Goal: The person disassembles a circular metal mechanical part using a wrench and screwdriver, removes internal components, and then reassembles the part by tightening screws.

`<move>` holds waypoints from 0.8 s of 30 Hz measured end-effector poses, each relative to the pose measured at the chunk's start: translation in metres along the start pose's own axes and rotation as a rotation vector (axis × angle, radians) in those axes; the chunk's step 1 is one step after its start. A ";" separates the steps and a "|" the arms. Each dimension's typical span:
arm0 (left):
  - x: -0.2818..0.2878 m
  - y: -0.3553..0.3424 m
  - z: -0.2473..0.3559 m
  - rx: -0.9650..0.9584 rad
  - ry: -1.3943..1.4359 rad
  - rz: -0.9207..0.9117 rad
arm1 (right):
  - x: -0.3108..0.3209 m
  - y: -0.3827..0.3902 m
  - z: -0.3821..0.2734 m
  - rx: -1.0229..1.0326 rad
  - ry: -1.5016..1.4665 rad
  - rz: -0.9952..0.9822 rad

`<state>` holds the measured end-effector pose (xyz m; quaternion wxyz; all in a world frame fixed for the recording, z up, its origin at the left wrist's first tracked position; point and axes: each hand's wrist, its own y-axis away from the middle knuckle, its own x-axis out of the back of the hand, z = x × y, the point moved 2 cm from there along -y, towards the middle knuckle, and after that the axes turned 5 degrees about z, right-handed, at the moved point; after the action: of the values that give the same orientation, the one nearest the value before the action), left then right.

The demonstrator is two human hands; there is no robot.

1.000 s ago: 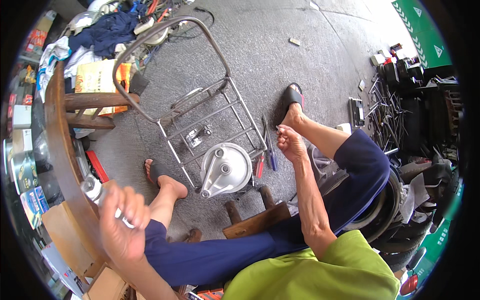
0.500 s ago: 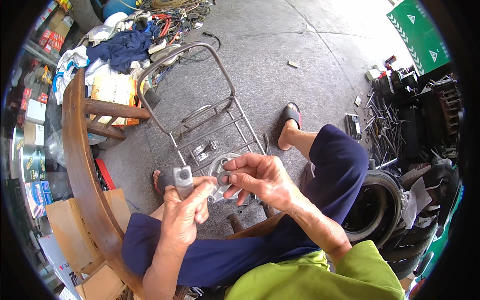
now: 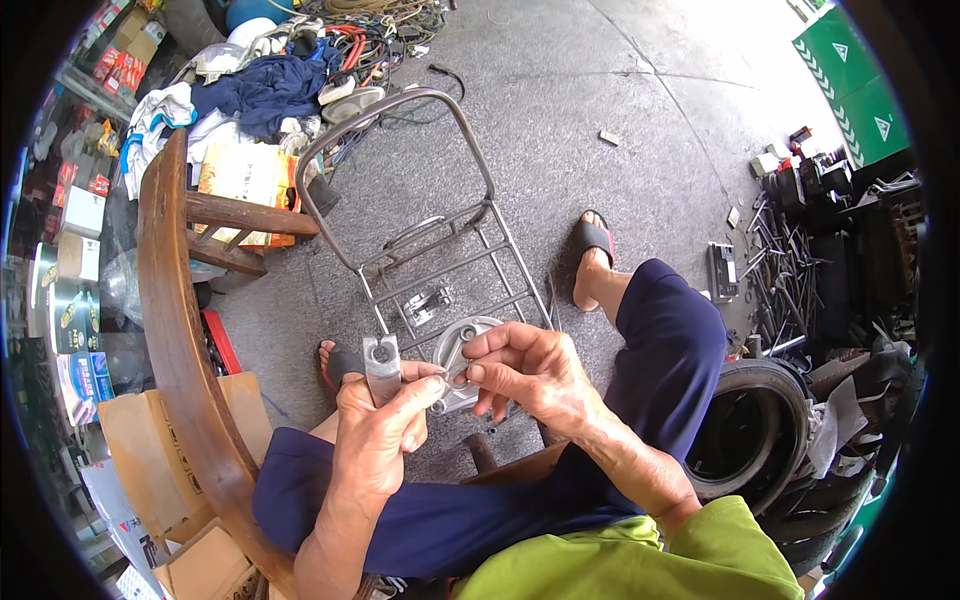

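Observation:
My left hand is closed round a silver-grey metal bar, held upright, with a round hole in its squared top end. Its thumb and index finger point toward the right fingertips. My right hand makes a pinch, with a small grey metal washer at its fingertips, seen mostly edge-on and partly covered. Behind and below the fingers is a round cast metal plate, partly hidden by the right hand. It lies at the near end of a tubular metal rack.
A curved wooden bench rail runs down the left, beside cardboard. Clothes and cables lie at the far left. On the right are scattered metal tools and a tyre. A small silver clamp-like part lies within the rack.
The whole view has shifted slightly, so the scene sits farther right. The washer has turned from nearly face-on to nearly edge-on at my right fingertips. My left hand keeps the bar.

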<state>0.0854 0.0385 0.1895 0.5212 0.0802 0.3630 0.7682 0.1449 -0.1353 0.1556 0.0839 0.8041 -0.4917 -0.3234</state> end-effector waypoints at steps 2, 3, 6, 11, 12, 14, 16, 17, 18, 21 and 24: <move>-0.002 0.000 -0.001 0.023 -0.016 0.007 | 0.000 -0.001 0.002 0.010 -0.002 0.049; -0.004 0.000 -0.001 0.032 -0.029 0.015 | 0.000 -0.001 0.003 0.015 -0.003 0.073; -0.005 0.000 0.002 0.028 -0.011 0.019 | -0.004 -0.001 -0.002 0.025 0.030 0.116; -0.002 -0.002 0.002 0.036 -0.023 0.035 | -0.005 0.001 0.004 0.156 0.021 0.141; -0.002 -0.003 0.001 0.043 -0.044 0.035 | -0.005 0.001 0.005 0.201 0.020 0.157; -0.001 -0.002 0.000 0.068 -0.065 0.040 | -0.008 0.004 -0.004 0.568 0.475 0.177; -0.002 -0.001 0.000 0.102 -0.060 0.040 | -0.014 0.010 -0.010 0.851 0.777 0.141; -0.001 -0.001 0.000 0.100 -0.035 0.037 | -0.013 0.012 -0.007 0.993 0.955 0.086; -0.001 -0.001 0.000 0.097 -0.010 0.035 | -0.014 0.015 -0.008 1.099 1.052 0.058; 0.000 -0.001 0.003 0.110 0.030 0.035 | -0.017 0.019 -0.005 1.257 1.141 0.010; -0.001 0.001 0.006 0.090 0.047 0.040 | -0.017 0.014 -0.005 1.228 1.044 0.073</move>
<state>0.0884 0.0402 0.1947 0.4931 0.0929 0.4077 0.7629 0.1326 -0.1290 0.1729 -0.1434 0.7373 -0.5050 0.4251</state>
